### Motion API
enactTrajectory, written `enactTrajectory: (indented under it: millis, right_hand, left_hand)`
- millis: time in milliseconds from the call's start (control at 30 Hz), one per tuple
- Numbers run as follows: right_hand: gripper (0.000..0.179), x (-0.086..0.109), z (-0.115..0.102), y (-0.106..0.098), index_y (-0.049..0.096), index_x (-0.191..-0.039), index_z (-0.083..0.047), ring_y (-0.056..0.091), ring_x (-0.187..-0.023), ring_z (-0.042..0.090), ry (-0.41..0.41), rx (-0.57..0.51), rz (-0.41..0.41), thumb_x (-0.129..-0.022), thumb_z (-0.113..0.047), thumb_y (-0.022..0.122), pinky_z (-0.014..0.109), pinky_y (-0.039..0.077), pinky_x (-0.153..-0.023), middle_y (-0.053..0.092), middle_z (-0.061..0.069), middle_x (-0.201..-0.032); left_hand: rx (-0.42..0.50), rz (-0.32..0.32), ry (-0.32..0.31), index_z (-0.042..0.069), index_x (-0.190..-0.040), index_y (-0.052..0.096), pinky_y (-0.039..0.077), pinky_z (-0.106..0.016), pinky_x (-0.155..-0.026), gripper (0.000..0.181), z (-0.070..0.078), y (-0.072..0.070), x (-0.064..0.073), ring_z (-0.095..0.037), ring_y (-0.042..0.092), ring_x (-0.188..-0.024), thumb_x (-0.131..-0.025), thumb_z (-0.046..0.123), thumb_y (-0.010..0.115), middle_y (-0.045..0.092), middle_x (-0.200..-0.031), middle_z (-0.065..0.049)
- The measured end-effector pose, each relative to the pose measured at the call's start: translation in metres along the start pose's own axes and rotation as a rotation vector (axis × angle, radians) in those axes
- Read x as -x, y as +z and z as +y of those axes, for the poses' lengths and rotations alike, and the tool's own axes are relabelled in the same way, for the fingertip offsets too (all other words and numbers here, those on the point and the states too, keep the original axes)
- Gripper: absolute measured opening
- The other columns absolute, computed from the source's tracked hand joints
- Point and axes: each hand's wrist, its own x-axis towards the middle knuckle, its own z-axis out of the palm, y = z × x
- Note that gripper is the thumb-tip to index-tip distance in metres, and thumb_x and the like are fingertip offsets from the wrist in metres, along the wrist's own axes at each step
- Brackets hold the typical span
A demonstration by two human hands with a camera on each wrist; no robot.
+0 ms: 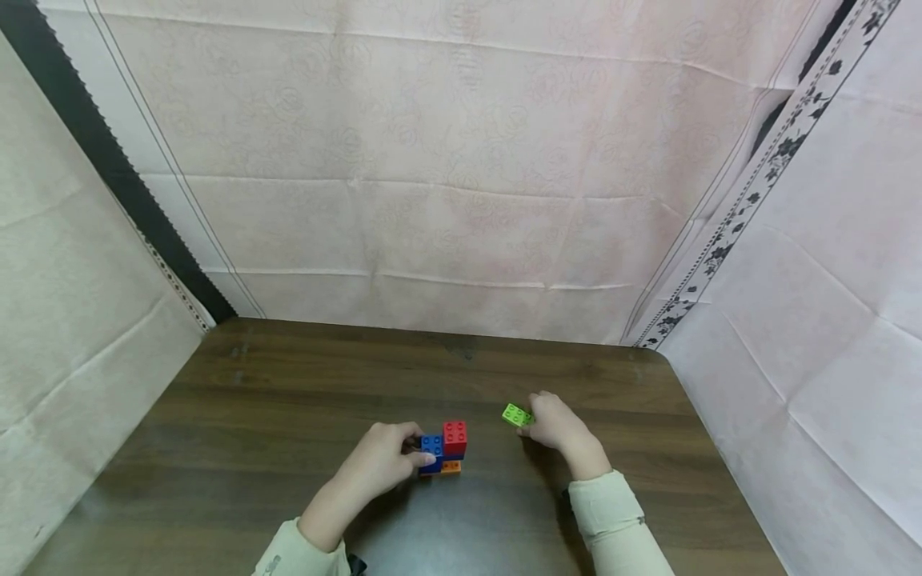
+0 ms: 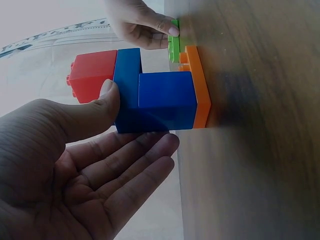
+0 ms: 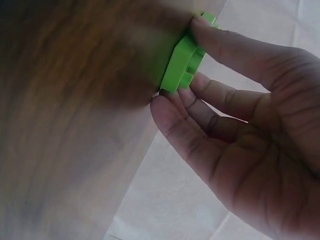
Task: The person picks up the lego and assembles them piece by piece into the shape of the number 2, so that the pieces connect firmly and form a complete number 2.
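Note:
My left hand [image 1: 380,458] grips a small stack of toy building bricks, its thumb against the near side of the blue bricks [image 2: 167,95] and its fingers on the opposite side. At the bottom of the stack is a flat orange brick [image 2: 201,92] with some studs uncovered, close to the tabletop. A red brick [image 1: 454,437] tops the stack. To the right, my right hand [image 1: 560,430] pinches a flat lime-green brick [image 3: 181,62] between thumb and fingers, right at the table surface. Its studs [image 1: 515,414] face up.
The brown wood-grain table [image 1: 324,376] has rounded far corners. Pale cloth hangs behind it [image 1: 432,232] and along both sides, with a floral border on the right cloth [image 1: 720,252]. A gap of bare tabletop separates the stack and the green brick.

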Motion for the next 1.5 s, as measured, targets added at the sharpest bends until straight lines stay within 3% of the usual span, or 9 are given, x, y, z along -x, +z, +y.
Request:
enactTrajectory:
  millis: [1067, 1333, 1500]
  right_hand:
    - [0.025, 0.000, -0.007, -0.004, 0.069, -0.097, -0.002, 0.055, -0.071, 0.014, -0.013, -0.050, 0.033, -0.084, -0.020, 0.082, 0.037, 0.050, -0.067, 0.066, 0.004, -0.085]
    - [0.031, 0.000, -0.010, -0.004, 0.070, -0.108, -0.003, 0.064, -0.085, 0.017, -0.008, -0.048, 0.040, -0.087, -0.023, 0.080, 0.042, 0.054, -0.078, 0.071, 0.010, -0.101]
    - [0.031, 0.000, -0.015, -0.006, 0.070, -0.110, -0.002, 0.065, -0.088, 0.018, -0.028, -0.055, 0.052, -0.088, -0.022, 0.080, 0.042, 0.054, -0.079, 0.072, 0.010, -0.103]
  left_hand:
    - [0.013, 0.001, 0.009, 0.011, -0.106, 0.071, 0.055, -0.041, -0.075, 0.030, -0.001, -0.002, 0.002, -0.013, 0.064, -0.082, -0.089, 0.035, 0.078, 0.070, -0.091, 0.002]
    - [0.003, -0.004, 0.003, 0.012, -0.106, 0.072, 0.055, -0.040, -0.074, 0.028, -0.003, 0.000, 0.001, -0.012, 0.063, -0.081, -0.089, 0.035, 0.077, 0.069, -0.090, 0.003]
    - [0.000, -0.004, 0.008, 0.012, -0.105, 0.072, 0.055, -0.041, -0.074, 0.028, -0.004, 0.000, 0.000, -0.012, 0.064, -0.082, -0.089, 0.035, 0.078, 0.069, -0.090, 0.003]
